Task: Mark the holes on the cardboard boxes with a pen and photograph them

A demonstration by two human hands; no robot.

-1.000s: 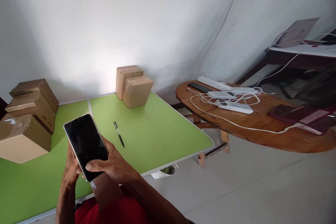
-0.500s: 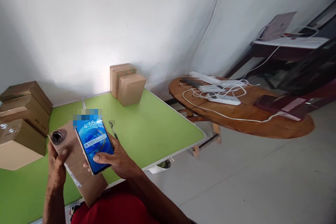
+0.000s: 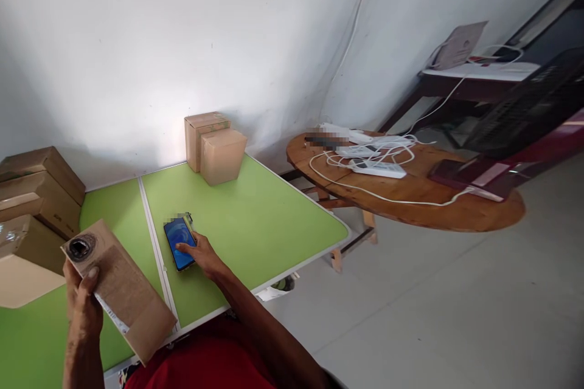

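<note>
My left hand [image 3: 86,298] grips a long brown cardboard box [image 3: 132,292] at its left side, thumb on the upper face. A dark-rimmed round hole shows near the box's far end, and a white label runs along its lower edge. My right hand [image 3: 203,254] is closed around a smartphone [image 3: 180,243] with a lit blue screen, thumb over the glass. The phone is low over the green table [image 3: 255,219]; whether it touches the surface I cannot tell. A small dark item partly shows just beyond the phone's top corner.
Two cardboard boxes [image 3: 223,155] stand at the table's back by the wall. Several more boxes [image 3: 41,194] are grouped at the left. A round wooden table [image 3: 410,209] on the right carries white power strips [image 3: 378,168] and tangled cables. A dark fan-like object [image 3: 529,115] stands beyond it.
My right hand has carried the phone forward, away from my body and down toward the table. The box in my left hand has shifted slightly left, and the phone no longer overlaps it.
</note>
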